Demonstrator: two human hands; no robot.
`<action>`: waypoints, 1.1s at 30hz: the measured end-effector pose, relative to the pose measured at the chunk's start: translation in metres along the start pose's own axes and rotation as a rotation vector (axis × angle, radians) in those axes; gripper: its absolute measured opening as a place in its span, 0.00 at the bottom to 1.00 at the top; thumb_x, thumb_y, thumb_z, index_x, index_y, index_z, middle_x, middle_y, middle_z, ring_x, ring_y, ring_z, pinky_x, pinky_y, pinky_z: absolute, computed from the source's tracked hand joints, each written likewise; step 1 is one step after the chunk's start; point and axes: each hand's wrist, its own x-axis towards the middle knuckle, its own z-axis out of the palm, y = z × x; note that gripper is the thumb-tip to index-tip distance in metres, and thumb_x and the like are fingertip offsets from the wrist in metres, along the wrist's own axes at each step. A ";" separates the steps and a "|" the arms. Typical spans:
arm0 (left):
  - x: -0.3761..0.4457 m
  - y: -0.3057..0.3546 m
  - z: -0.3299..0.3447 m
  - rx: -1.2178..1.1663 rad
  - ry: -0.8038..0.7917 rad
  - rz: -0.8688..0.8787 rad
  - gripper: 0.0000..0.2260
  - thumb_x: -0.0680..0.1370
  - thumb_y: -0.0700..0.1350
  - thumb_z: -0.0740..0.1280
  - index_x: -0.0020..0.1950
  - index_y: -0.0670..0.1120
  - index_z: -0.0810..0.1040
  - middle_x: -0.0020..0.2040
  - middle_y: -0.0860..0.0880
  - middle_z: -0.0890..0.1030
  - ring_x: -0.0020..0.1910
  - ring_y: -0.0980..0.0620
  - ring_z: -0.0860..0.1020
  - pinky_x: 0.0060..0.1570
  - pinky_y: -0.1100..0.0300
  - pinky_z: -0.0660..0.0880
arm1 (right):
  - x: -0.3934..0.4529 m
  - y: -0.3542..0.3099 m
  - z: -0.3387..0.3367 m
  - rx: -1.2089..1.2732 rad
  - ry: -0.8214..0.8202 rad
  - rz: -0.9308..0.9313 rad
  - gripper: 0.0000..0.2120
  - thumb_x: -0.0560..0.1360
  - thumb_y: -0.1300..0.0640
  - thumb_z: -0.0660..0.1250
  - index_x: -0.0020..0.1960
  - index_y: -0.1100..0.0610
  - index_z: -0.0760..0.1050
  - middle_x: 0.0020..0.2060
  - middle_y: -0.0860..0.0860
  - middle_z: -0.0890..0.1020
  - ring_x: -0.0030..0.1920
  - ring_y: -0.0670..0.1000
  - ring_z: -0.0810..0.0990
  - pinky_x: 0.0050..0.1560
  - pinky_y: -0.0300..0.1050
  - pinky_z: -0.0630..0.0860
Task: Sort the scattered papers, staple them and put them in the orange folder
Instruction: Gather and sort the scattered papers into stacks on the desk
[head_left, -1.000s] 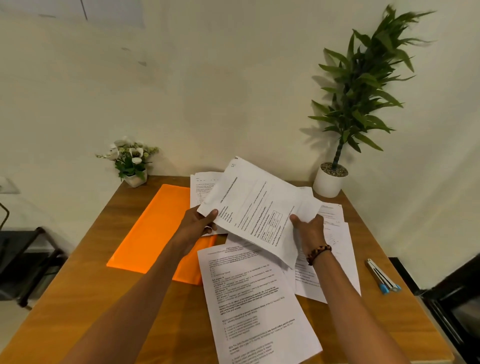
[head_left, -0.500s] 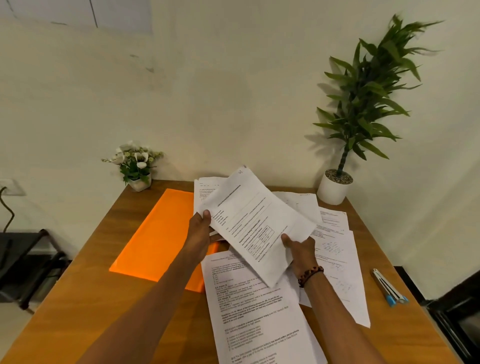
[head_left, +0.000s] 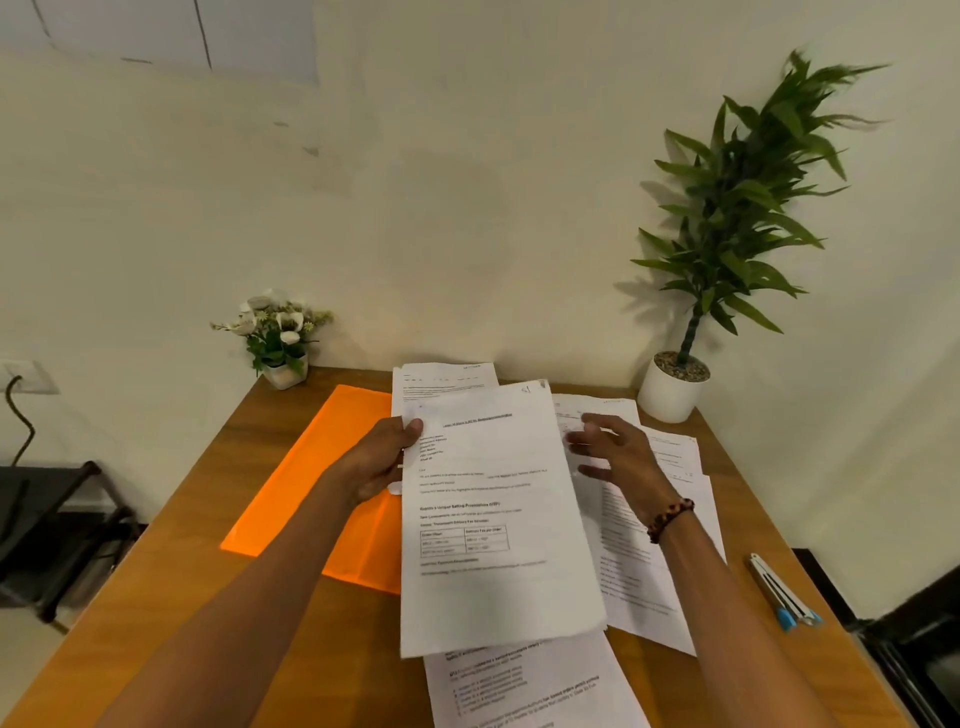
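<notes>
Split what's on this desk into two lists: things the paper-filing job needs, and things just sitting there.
Needed: held sheet, loose papers, orange folder, stapler, left hand, right hand.

Just sitting: flower pot, tall potted plant.

A pale cream wall backs the wooden surface; a dark metal stand sits left in warm light.
</notes>
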 end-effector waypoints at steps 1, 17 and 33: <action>-0.003 0.002 0.004 0.019 -0.012 0.002 0.15 0.85 0.48 0.60 0.68 0.42 0.76 0.61 0.39 0.83 0.61 0.36 0.80 0.58 0.41 0.78 | -0.001 -0.004 0.008 -0.027 -0.068 0.004 0.13 0.81 0.49 0.67 0.63 0.52 0.78 0.58 0.53 0.85 0.59 0.53 0.83 0.59 0.56 0.81; -0.017 -0.003 0.037 -0.081 0.073 0.162 0.18 0.85 0.52 0.58 0.71 0.46 0.75 0.61 0.46 0.84 0.59 0.44 0.83 0.57 0.45 0.81 | 0.014 0.020 0.058 -0.204 0.086 -0.246 0.13 0.81 0.63 0.60 0.47 0.46 0.74 0.44 0.46 0.81 0.43 0.45 0.76 0.47 0.41 0.72; -0.008 -0.018 0.056 0.056 0.231 0.284 0.16 0.86 0.50 0.57 0.72 0.49 0.74 0.63 0.49 0.83 0.58 0.50 0.83 0.56 0.49 0.81 | 0.015 0.041 0.049 -0.297 0.095 -0.276 0.04 0.82 0.61 0.60 0.50 0.54 0.71 0.43 0.47 0.78 0.42 0.46 0.74 0.49 0.44 0.72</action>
